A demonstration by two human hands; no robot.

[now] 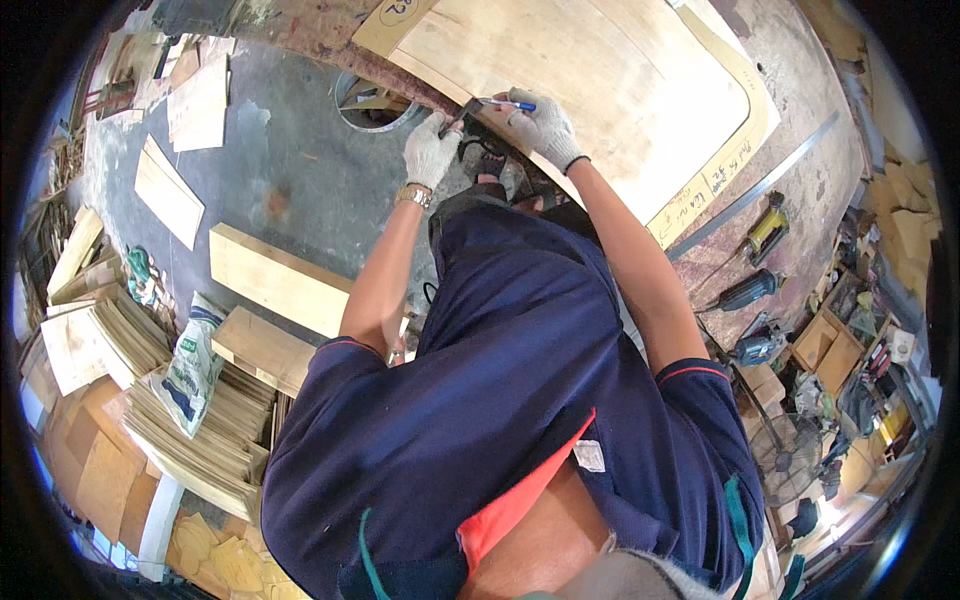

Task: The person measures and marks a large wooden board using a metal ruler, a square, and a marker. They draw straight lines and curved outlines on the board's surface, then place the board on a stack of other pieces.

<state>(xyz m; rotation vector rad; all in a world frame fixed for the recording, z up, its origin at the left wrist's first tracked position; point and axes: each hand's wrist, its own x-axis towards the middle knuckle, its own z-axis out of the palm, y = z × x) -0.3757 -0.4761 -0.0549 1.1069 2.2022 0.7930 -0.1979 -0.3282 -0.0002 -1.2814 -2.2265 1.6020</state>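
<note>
My left hand [432,150], in a whitish knit glove with a watch at the wrist, is closed on a small dark flat tool [467,109] at the near edge of a pale wooden board [560,65]. Its exact kind cannot be made out. Gloved too, my right hand [543,130] grips a blue and white pen [508,103], its tip beside the dark tool at the board's edge. A tan template strip [735,130] with handwriting on it runs along the board's right side.
A metal straightedge [760,188] lies right of the board, near yellow [768,228] and dark [750,290] power tools. At left are loose boards [170,190], a thick timber block [280,278] and stacked wooden sheets [195,435]. A round metal ring [372,126] sits beyond my left hand.
</note>
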